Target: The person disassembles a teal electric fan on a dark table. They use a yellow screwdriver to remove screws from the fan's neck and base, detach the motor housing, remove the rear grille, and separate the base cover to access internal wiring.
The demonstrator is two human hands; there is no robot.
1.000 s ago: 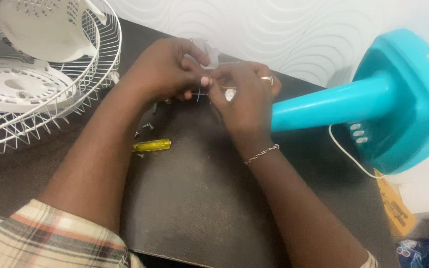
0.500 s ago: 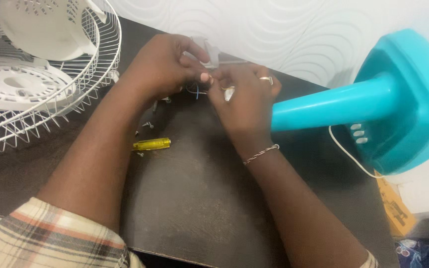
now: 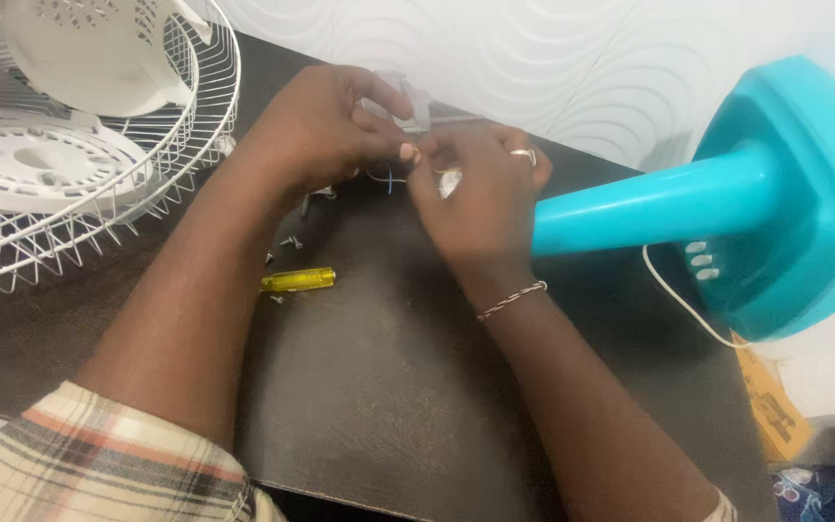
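we work at a dark brown table (image 3: 388, 387) pushed against a white wall (image 3: 533, 58) with a wavy raised pattern. on the left of the table lies a white wire fan guard (image 3: 147, 164) with a white plastic motor housing (image 3: 89, 53) resting in it. on the right a turquoise fan stand (image 3: 727, 193) lies on its side, its column pointing toward our hands, and a white cord (image 3: 674, 295) curls beside its base. a yellow paper tag (image 3: 770, 406) hangs at the table's right edge.

our left hand (image 3: 316, 126) and our right hand (image 3: 480, 198) meet at the far middle of the table, fingertips touching. between them we pinch thin wires (image 3: 388, 177), a blue one showing just below the fingers; both hands are closed on them in a fine grip. a small clear plastic part (image 3: 410, 101) sits just behind our left fingers, and we cannot tell whether the hand grips it. a ring is on our right hand and a thin bracelet on that wrist.

nearer to us, below the left hand, a yellow screwdriver handle (image 3: 299, 280) lies flat on the table, with small screws (image 3: 290, 242) scattered near it, apart from both hands.
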